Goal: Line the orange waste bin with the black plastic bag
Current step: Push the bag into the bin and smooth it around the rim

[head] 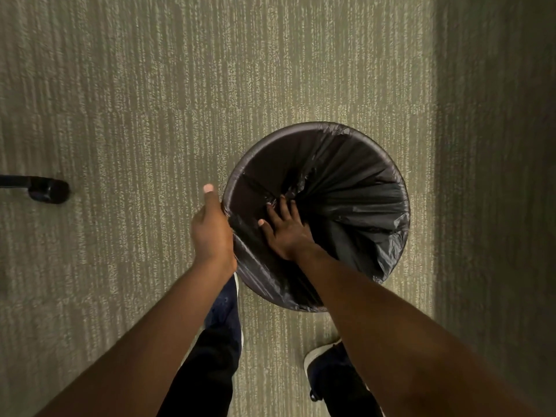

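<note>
A round waste bin stands on the carpet, seen from straight above; none of its orange shows, since the black plastic bag [355, 194] covers its rim [288, 129] and hangs inside in folds. My left hand [212, 230] grips the bag-covered rim at the bin's left side, thumb up. My right hand [285, 230] reaches down inside the bin with fingers spread flat against the bag near the middle.
Striped beige carpet [150, 100] surrounds the bin. A black chair castor [49, 190] sits at the far left. My two dark shoes [225, 308] stand just below the bin. The right side of the floor lies in shadow.
</note>
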